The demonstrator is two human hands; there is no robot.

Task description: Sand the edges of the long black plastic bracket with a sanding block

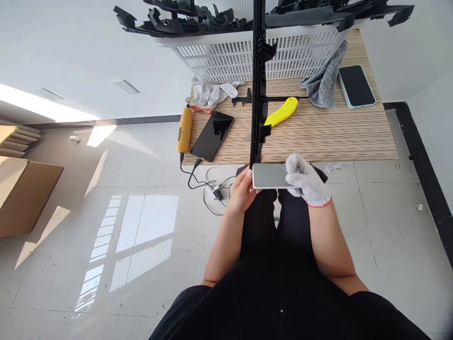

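My bare left hand [242, 191] is closed around the near end of a long black plastic strip [259, 89] with clips along its side. The strip points away from me, over the table and past the basket. In its white work glove, my right hand [306, 182] grips a flat grey rectangular tool with a pale edge [271, 176]; a black end sticks out behind the fingers. The tool's left end lies against the strip's near end, beside my left thumb. Part of the left fingers is hidden under the tool.
A white basket [226, 54] full of black plastic strips [198, 23] stands at the table's back. On the table [329, 137] lie a yellow-handled cutter [283, 112], a caliper [244, 98], a yellow power tool [184, 130], two phones, gloves [212, 94] and a grey cloth [323, 85]. Cables hang at left.
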